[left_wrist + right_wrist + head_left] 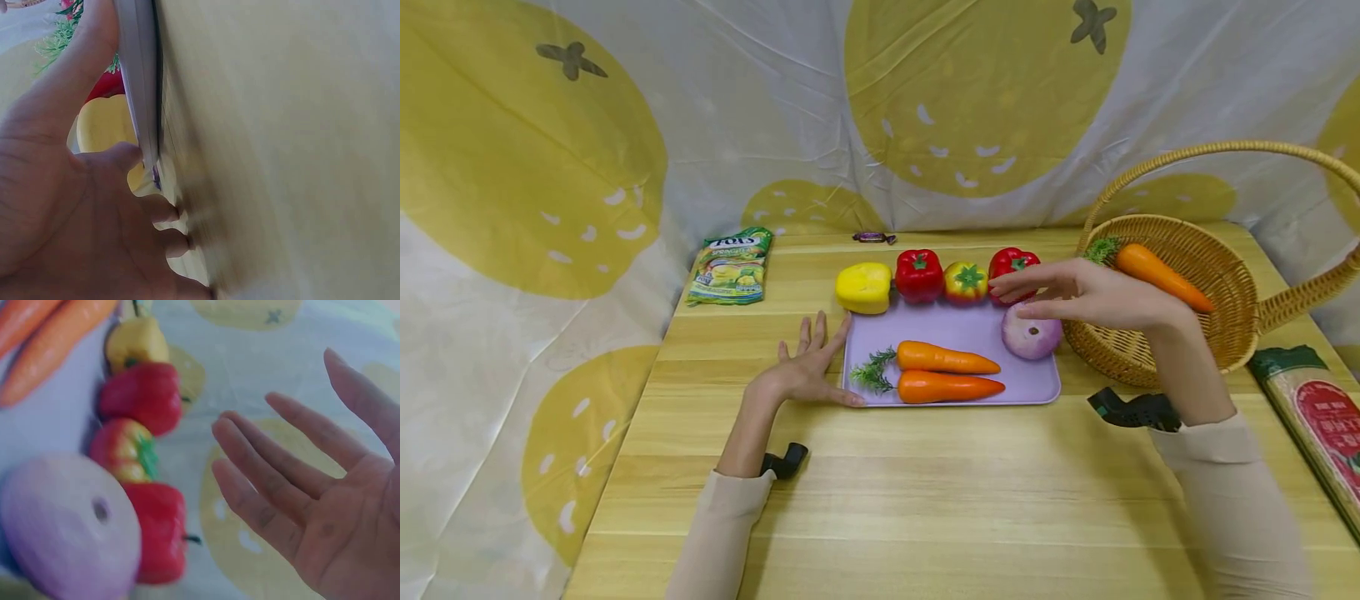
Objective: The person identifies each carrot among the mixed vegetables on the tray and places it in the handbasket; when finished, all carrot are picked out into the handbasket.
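Plainly, the fingers (820, 327) of the left hand (801, 374) are splayed and grip nothing, thumb touching the near left corner of the lilac tray (1033, 388); the right hand (1105, 293) has its fingers extended, palm empty, above the tray's right end; just below it sits the purple onion (1032, 335), on the tray; two carrots (951, 386) lie side by side near the front edge; along the far edge run, left to right, a yellow pepper (862, 289), a red pepper (918, 277), a yellow-red pepper (966, 284) and another red pepper (1009, 261); farther right, a wicker basket (1234, 333) holds a third carrot (1163, 277)
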Motion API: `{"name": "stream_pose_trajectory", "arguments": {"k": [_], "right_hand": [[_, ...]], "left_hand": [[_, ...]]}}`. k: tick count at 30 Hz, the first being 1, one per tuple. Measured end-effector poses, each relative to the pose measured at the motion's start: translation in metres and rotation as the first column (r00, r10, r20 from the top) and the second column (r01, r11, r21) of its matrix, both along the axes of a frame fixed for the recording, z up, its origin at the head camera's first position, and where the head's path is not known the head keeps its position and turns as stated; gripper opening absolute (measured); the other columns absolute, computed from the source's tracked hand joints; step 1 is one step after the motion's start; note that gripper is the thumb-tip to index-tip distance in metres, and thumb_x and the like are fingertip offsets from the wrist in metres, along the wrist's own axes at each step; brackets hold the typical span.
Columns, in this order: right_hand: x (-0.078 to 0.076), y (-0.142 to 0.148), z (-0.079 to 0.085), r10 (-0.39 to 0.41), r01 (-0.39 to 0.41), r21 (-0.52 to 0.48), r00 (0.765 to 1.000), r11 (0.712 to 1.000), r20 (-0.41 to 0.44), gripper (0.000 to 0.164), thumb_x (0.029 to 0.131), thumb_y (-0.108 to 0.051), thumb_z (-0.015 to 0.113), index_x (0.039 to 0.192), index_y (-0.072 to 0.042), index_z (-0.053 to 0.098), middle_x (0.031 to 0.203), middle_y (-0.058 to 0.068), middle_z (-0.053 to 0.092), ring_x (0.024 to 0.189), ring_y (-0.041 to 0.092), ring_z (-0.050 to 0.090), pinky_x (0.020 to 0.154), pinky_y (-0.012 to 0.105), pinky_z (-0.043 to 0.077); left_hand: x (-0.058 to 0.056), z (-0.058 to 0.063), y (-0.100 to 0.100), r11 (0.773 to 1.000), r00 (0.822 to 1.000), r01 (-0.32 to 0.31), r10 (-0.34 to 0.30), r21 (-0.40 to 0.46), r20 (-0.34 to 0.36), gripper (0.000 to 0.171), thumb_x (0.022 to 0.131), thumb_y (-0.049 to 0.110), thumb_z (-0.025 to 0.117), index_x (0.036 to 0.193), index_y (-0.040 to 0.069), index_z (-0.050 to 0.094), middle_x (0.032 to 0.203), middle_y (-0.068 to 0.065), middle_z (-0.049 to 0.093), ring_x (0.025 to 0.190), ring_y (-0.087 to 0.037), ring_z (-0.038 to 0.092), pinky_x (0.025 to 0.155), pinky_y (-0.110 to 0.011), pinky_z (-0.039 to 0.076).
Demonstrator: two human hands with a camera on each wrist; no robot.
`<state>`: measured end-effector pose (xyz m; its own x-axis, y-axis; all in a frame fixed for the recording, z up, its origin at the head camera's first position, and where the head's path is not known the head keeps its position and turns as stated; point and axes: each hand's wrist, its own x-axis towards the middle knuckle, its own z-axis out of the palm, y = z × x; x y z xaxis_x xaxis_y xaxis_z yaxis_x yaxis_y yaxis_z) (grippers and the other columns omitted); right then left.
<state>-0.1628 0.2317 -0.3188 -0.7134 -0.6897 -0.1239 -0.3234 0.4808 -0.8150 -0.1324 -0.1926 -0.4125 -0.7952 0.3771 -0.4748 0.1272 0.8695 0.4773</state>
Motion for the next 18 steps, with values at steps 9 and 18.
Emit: {"name": "stream_pose_trajectory", "arguments": {"k": [9, 18], "right_hand": [[-0.010, -0.064, -0.037, 0.091, -0.091, -0.017, 0.996, 0.996, 0.007, 0.049, 0.101, -0.029, 0.069, 0.148, -0.024, 0.058, 0.147, 0.007, 0.063, 0.137, 0.029, 0.057, 0.114, 0.052, 0.046], [-0.018, -0.097, -0.066, 0.136, -0.116, -0.122, 0.976, 0.986, 0.171, 0.047, 0.101, -0.017, 0.067, 0.148, -0.017, 0.059, 0.153, 0.010, 0.057, 0.142, 0.034, 0.053, 0.118, 0.053, 0.043]], "left_hand": [[0.001, 0.003, 0.003, 0.999, 1.000, 0.015, -0.015, -0.052, -0.010, 0.132, 0.080, 0.060, 0.083, 0.166, 0.028, -0.012, 0.168, -0.021, -0.031, 0.155, -0.043, -0.031, 0.116, -0.081, -0.011], [-0.002, -0.007, -0.001, 1.000, 1.000, 0.007, -0.008, -0.025, -0.023, 0.137, 0.073, 0.071, 0.081, 0.165, 0.035, -0.013, 0.168, -0.020, -0.031, 0.155, -0.043, -0.032, 0.113, -0.083, -0.013]]}}
